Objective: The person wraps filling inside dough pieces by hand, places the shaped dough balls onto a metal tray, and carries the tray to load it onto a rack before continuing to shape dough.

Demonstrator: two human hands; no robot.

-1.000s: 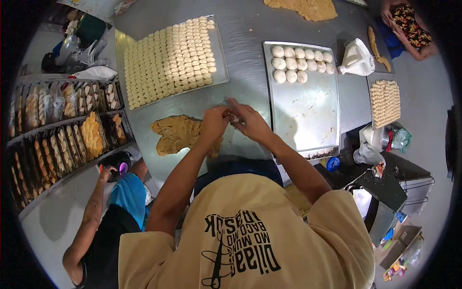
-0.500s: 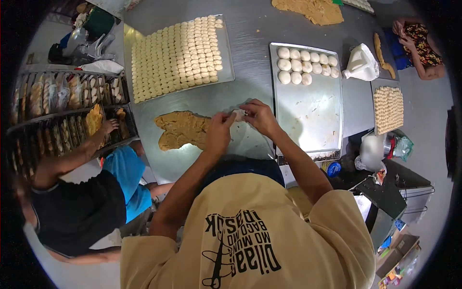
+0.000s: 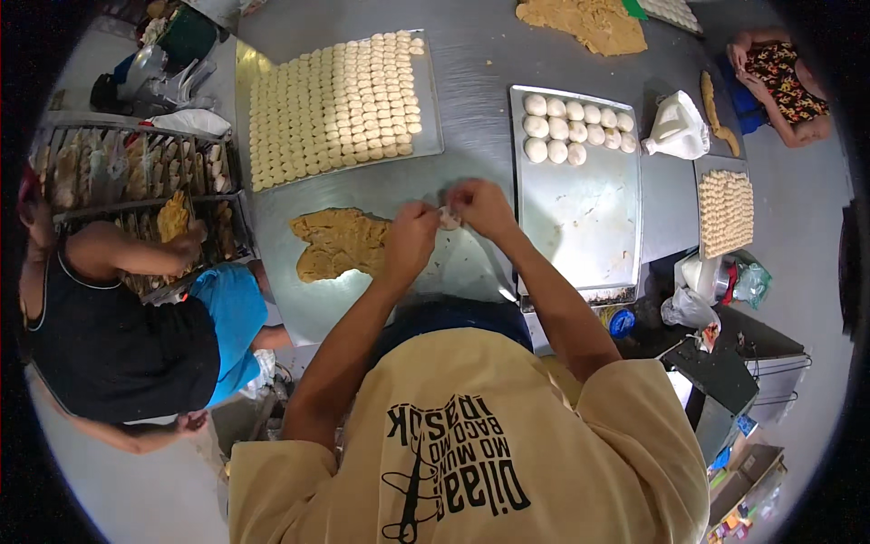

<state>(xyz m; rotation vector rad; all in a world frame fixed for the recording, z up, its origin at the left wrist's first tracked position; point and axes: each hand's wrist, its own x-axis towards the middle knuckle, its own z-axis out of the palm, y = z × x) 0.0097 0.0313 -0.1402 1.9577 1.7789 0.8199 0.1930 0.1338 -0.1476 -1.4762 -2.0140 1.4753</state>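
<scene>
Steel table [image 3: 471, 63] holds dough slab [image 3: 340, 243], biscuit tray [image 3: 337, 107], bun tray [image 3: 584, 208].

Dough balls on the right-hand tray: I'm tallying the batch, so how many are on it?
11 dough balls, all at the far end of the metal tray: a back row of seven along the far edge and a second row of four just in front, toward its left. None seem hidden.

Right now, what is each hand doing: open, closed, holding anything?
Left hand: closed, pinching the dough piece.
Right hand: closed on the same dough piece.
</scene>
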